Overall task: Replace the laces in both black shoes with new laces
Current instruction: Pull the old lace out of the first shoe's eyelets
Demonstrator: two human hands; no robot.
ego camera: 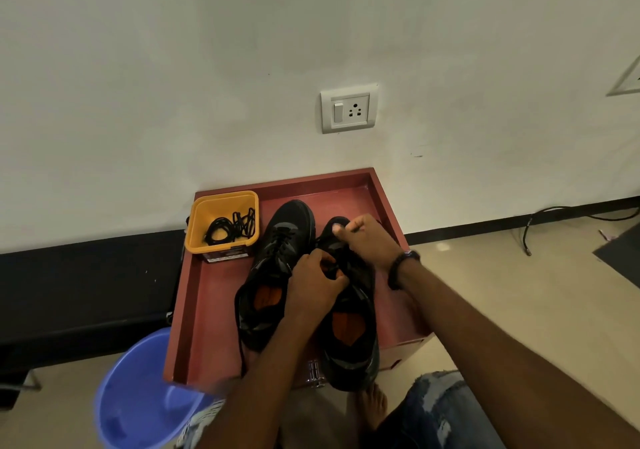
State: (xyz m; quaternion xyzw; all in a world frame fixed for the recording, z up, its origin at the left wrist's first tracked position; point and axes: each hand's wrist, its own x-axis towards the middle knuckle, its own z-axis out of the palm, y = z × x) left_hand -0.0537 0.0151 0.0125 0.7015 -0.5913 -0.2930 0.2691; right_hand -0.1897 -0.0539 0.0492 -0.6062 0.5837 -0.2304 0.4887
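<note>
In the red tray [194,296], two black shoes stand side by side, toes toward its far edge; the left shoe [273,268] is laced, and both hands work on the right shoe [353,330]. The left hand [313,284] is curled at its eyelets, apparently pinching a lace, and the right hand [372,240] closes on something near the toe. This looks like lacing or unlacing that shoe; which, I cannot tell, since the hands hide the lace. Next comes drawing the lace through one eyelet at a time. Coiled black laces [230,226] sit in the yellow tub [221,202] at the tray's far left corner.
</note>
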